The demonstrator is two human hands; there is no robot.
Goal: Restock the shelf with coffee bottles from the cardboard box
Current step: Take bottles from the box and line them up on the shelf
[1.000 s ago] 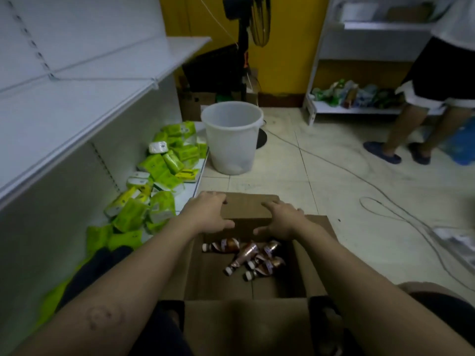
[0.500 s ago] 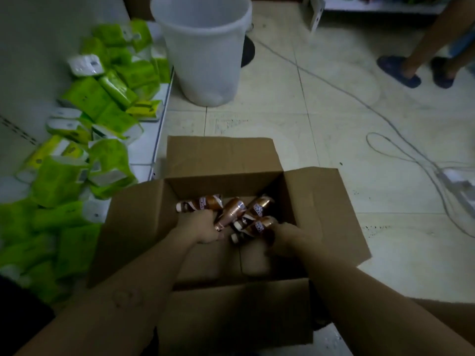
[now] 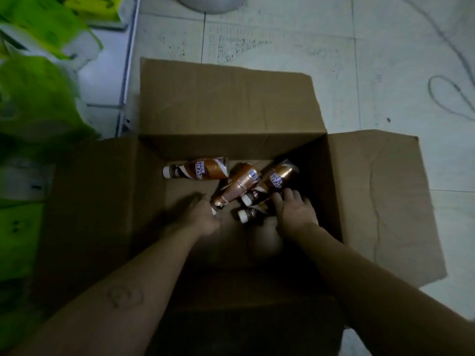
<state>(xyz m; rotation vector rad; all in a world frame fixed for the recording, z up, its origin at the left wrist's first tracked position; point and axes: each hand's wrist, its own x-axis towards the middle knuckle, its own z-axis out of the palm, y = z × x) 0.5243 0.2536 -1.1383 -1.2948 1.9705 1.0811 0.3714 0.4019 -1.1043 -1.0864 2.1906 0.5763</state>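
On the tiled floor (image 3: 282,42) the open box (image 3: 231,98) holds four bottles (image 3: 241,183) at its far end, none seen shelved, with the left hand (image 3: 203,214) and right hand (image 3: 293,211) touching them, grips too blurred to tell.

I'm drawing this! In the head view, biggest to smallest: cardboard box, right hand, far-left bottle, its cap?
1. Brown cardboard box
2. Brown coffee bottle lying apart, right hand: alike; hand nearer, unranked
3. Round white bottle cap
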